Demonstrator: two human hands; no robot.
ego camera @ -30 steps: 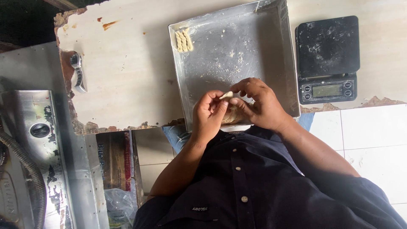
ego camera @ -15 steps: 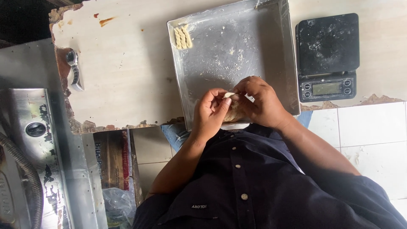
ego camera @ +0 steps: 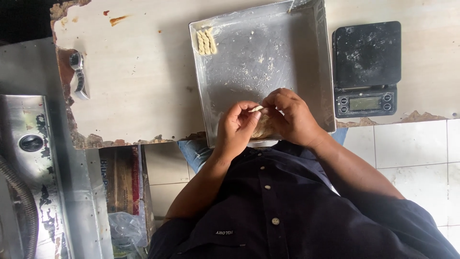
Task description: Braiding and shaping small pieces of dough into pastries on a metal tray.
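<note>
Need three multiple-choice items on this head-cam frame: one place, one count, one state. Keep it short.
1. Where does the black digital kitchen scale sit relative to the square metal baking tray?
A. To the image right of it
B. Inside it
C. To the image left of it

2. How many pale braided dough pieces lie in the tray's far corner?
A. One
B. Three
C. Six

3. What is the state of the two hands?
A. Both flat on the tray
B. Left hand and right hand together pinching a small dough strip
C. One holds the scale

Answers: 1 A, the scale stands just beyond the tray's right rim. 2 B, three strips lie side by side. 3 B, fingertips meet on the strip above the tray.
</note>
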